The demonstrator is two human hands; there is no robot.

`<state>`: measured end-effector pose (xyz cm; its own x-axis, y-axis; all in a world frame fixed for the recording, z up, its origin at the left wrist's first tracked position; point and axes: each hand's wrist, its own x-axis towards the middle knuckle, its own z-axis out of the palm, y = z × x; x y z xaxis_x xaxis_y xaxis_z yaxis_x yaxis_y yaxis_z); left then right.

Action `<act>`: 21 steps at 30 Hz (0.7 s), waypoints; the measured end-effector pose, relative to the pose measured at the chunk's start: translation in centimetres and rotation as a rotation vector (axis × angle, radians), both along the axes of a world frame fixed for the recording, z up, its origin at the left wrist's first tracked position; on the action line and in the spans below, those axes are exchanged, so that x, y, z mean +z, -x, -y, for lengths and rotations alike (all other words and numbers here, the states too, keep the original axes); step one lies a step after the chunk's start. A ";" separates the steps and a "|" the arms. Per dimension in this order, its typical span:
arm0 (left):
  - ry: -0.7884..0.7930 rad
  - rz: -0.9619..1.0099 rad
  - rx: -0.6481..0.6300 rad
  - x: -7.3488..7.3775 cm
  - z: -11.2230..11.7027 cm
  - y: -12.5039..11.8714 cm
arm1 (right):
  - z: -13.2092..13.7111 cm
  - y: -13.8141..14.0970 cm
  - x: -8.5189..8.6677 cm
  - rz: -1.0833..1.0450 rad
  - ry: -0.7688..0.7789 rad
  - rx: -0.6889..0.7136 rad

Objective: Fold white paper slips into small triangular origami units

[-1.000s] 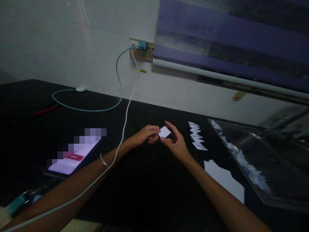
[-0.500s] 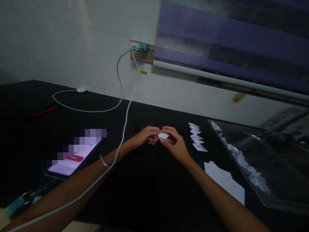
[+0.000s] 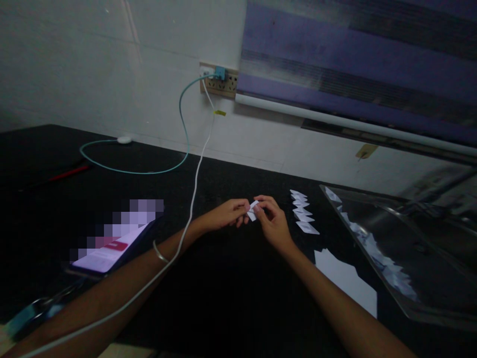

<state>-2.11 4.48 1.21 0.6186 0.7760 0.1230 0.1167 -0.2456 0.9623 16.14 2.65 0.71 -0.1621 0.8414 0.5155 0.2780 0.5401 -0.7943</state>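
Both my hands meet over the black table (image 3: pixel 223 288). My left hand (image 3: pixel 227 215) and my right hand (image 3: pixel 272 221) pinch a small white paper piece (image 3: pixel 252 211) between their fingertips; it is partly folded. Just right of my right hand lies a row of several small folded white paper pieces (image 3: pixel 303 211). A larger white paper sheet (image 3: pixel 345 281) lies flat by my right forearm.
A lit phone (image 3: pixel 112 248) lies at the left with a white cable (image 3: pixel 194 189) crossing my left arm up to a wall socket (image 3: pixel 219 82). A teal cable (image 3: pixel 149 169) loops behind. A shiny metal tray (image 3: pixel 428 268) with paper scraps (image 3: pixel 383 263) stands at the right.
The paper piece was a flat open rectangle held up between both hands; now it is folded smaller and both hands have closed tighter round it.
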 end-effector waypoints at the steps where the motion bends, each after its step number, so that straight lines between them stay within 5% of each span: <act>1: -0.032 -0.026 -0.009 0.1 0.1 0.0 | 0.0 0.0 0.0 0.004 -0.011 -0.013; 9: -0.128 -0.126 0.010 -0.2 0.3 -0.2 | 0.0 0.0 0.3 0.000 -0.026 -0.042; 21: 0.010 0.010 -0.046 0.2 0.2 -0.1 | 0.1 0.0 0.2 -0.021 -0.002 -0.035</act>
